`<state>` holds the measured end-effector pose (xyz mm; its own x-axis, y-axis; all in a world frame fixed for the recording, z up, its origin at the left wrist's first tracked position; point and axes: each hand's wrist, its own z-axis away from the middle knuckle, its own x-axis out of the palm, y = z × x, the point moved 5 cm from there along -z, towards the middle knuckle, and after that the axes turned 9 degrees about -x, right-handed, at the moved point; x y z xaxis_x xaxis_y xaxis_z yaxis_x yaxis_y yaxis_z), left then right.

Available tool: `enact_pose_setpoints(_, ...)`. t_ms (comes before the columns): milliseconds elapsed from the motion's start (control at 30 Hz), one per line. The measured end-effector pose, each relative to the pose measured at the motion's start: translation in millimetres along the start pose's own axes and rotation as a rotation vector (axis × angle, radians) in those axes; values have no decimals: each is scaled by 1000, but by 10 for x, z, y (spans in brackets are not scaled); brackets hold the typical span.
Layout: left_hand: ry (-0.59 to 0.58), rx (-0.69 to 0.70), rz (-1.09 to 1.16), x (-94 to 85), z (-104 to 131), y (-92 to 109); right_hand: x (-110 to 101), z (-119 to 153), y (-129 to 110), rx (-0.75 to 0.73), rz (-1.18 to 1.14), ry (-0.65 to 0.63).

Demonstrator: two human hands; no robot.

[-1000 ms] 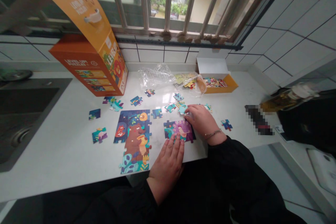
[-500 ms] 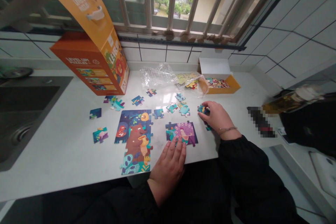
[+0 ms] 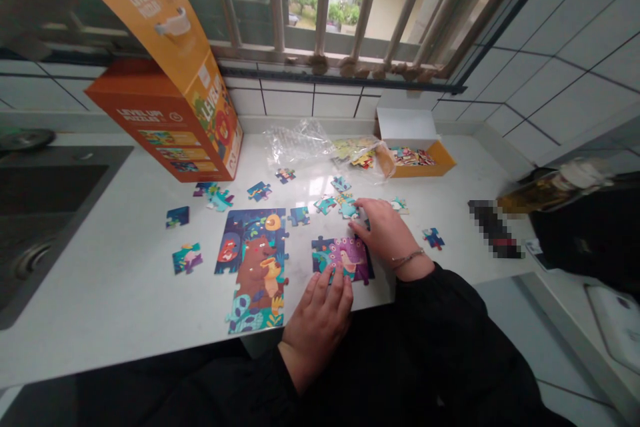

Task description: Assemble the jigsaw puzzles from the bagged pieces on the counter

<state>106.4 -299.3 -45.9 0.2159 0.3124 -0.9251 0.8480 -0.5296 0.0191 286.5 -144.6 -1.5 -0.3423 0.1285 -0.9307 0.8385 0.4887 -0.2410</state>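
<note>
My left hand (image 3: 320, 310) lies flat, fingers stretched out, on the lower edge of a joined puzzle section (image 3: 345, 255) with a pink-purple peacock. Just above that section, my right hand (image 3: 387, 233) is closed, thumb and fingers round a dark teal puzzle piece (image 3: 367, 223) that they mostly hide. Its fingertips are beside a loose turquoise piece (image 3: 349, 209). Left of my hands is a larger joined section (image 3: 260, 267) with a brown bear. Loose puzzle pieces lie about, among them a blue one (image 3: 300, 216) and a dark blue one (image 3: 433, 238) on the right.
An orange puzzle box (image 3: 165, 127) with its lid raised stands at the back left. Clear plastic wrap (image 3: 300, 141), a bag of pieces (image 3: 357, 152) and an open yellow box (image 3: 443, 159) line the wall. The sink (image 3: 55, 213) is left; a bottle (image 3: 530, 193) lies right.
My right hand has moved left with the puzzle piece, toward the peacock section, uncovering loose pieces on the right. My left hand stays on the section. The view has shifted slightly.
</note>
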Motion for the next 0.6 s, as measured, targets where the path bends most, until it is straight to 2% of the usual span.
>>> enact_pose_setpoints(100,2,4,-1,5,5,-4,105,-108,-89,-30,1,-67)
enact_pose_setpoints(300,32,16,-14,-8,8,-4,104,-92,-122,49,43,-11)
enact_pose_setpoints(600,12,2,6,-1,13,1,127,-119,-157,93,135,-40)
